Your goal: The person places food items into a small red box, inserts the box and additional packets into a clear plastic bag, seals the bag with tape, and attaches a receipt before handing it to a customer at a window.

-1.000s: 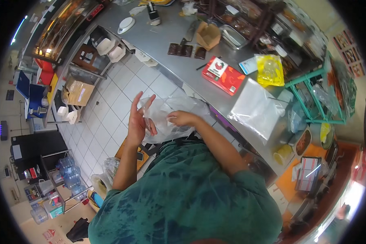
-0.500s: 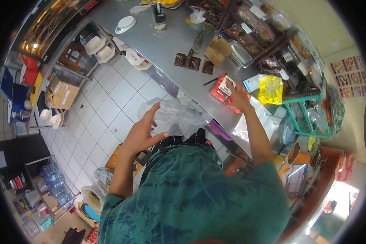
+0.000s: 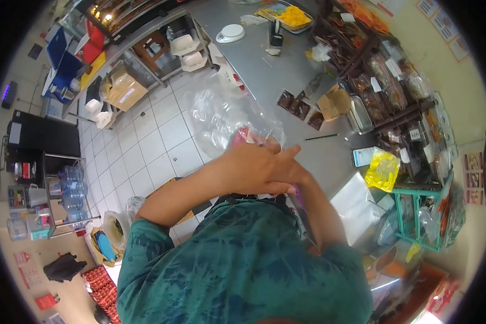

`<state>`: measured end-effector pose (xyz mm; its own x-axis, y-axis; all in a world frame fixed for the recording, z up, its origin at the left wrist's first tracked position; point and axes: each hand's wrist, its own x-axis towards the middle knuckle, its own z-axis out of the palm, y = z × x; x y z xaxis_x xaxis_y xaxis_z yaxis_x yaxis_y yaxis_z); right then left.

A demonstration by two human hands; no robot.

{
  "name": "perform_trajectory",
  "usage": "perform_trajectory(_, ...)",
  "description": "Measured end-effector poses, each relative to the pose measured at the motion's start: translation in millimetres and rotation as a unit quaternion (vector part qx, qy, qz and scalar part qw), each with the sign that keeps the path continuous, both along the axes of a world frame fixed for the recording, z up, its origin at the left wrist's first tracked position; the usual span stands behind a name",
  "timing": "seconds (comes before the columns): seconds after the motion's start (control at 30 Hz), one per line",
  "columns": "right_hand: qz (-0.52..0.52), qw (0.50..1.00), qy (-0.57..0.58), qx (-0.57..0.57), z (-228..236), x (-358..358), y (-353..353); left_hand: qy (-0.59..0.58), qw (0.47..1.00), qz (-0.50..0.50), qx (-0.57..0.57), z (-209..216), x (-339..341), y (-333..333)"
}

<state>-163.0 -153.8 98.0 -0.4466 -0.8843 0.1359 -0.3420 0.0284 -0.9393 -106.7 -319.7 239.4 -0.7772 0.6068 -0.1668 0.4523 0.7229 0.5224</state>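
Note:
My left hand (image 3: 245, 166) lies across my right hand, its thumb and a finger stretched apart. My right hand (image 3: 290, 171) is mostly hidden under it, reaching toward a red packet (image 3: 242, 135) at the opening of a clear plastic bag (image 3: 224, 110). The right fingers are largely covered, but the packet sits at their tips. The bag is puffed out in front of my hands, over the floor beside the counter edge. Whether the left hand also pinches the bag cannot be made out.
On the steel counter (image 3: 254, 65) are dark sachets (image 3: 299, 108), a knife (image 3: 311, 86), an open cardboard box (image 3: 333, 102), a pen (image 3: 321, 137), a yellow packet (image 3: 382, 170) and a white scale (image 3: 230, 33). A shelf of packaged goods (image 3: 386, 86) stands at the right.
The red packet has left the counter with my right hand and is now at the plastic bag. My left hand has moved right, over the right one. The view has turned.

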Motion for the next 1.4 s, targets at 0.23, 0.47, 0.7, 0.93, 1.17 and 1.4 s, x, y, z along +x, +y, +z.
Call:
perform_trajectory(0.23, -0.437, 0.899, 0.009, -0.027, -52.5, 14.2, -104.0, 0.274, 0.931, 0.017, -0.242, -38.4, -10.8, 8.5)
perform_trajectory(0.47, -0.589, 0.804, 0.075, 0.025, 20.3, -29.0, -187.9, 0.254, 0.961, 0.04, -0.106, -45.2, -5.2, 27.1)
perform_trajectory(0.7, -0.663, 0.675, 0.323, -0.02, 15.4, -104.0, -142.7, 0.116, 0.939, -0.031, 0.322, 44.7, -20.2, 54.9)
perform_trajectory(0.93, -0.429, 0.746, 0.351, 0.368, 49.0, -54.6, 39.8, -0.144, 0.799, 0.012, 0.584, 40.9, -57.5, 0.8)
perform_trajectory(1.17, -0.419, 0.792, 0.245, 0.371, -88.4, -19.9, 133.8, -0.415, 0.716, -0.027, 0.561, -78.6, -54.4, 78.3)
perform_trajectory(1.4, -0.425, 0.828, 0.055, 0.361, -77.6, 3.6, 134.6, -0.425, 0.726, 0.055, 0.538, -125.0, -72.9, 106.8)
